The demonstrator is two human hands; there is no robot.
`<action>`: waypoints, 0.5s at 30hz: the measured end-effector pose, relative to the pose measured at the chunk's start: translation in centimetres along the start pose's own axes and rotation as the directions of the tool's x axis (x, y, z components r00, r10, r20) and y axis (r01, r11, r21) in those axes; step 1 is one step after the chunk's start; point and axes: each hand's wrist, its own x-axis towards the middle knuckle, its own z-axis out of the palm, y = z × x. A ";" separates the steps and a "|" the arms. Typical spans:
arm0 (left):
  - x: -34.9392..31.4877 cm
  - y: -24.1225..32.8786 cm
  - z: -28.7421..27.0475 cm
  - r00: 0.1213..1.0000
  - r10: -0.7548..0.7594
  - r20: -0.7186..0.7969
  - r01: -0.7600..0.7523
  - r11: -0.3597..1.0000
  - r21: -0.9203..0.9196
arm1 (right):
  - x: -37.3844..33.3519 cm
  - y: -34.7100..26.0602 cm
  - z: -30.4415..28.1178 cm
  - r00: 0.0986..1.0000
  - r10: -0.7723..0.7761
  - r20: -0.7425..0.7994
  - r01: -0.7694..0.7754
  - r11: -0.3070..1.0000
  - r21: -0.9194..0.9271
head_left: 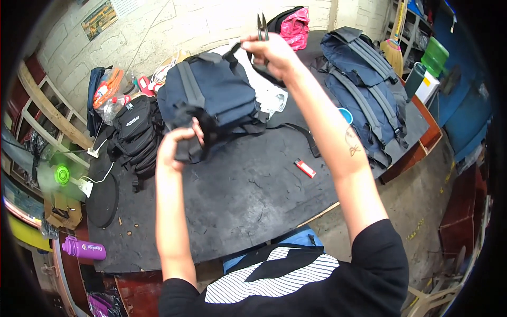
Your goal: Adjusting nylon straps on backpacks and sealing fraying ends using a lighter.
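A navy blue backpack [224, 95] with a grey stripe is in front of me on the black table. My left hand [179, 145] is closed on a bunched black strap [198, 124] at its near left side; motion blurs that bundle. My right hand [272, 55], raised beyond the backpack's right side, grips a pair of thread snips [262, 24] with the blades pointing up. A black strap [232, 52] runs from the pack to the fingers of that same hand, which pinch it. Another black strap [296, 128] trails over the table to the right.
A red lighter [304, 168] lies on the black table [227, 211]. Several navy backpacks [364, 90] are piled at right, and a black bag [136, 129] stands at left. A purple bottle [84, 248] is by the left edge, near a green fan [62, 174].
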 end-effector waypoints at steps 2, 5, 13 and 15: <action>-1.1 -4.3 -2.0 0.996 -0.080 -0.034 0.078 0.995 -0.060 | 1.1 -3.5 1.4 0.996 -0.045 0.077 0.055 0.991 -0.126; -1.9 -9.0 -4.3 0.984 -0.169 -0.048 0.158 0.970 -0.182 | 6.0 -5.5 2.1 0.976 -0.121 0.181 0.176 0.927 -0.331; -2.5 -10.5 -2.7 0.981 -0.195 0.000 0.189 0.948 -0.255 | 3.9 -7.6 3.5 0.953 -0.062 0.295 0.150 0.946 -0.287; -3.1 -10.7 -3.0 0.986 -0.163 -0.015 0.154 0.955 -0.252 | -1.9 -5.5 6.8 0.984 -0.121 0.134 0.173 0.845 -0.507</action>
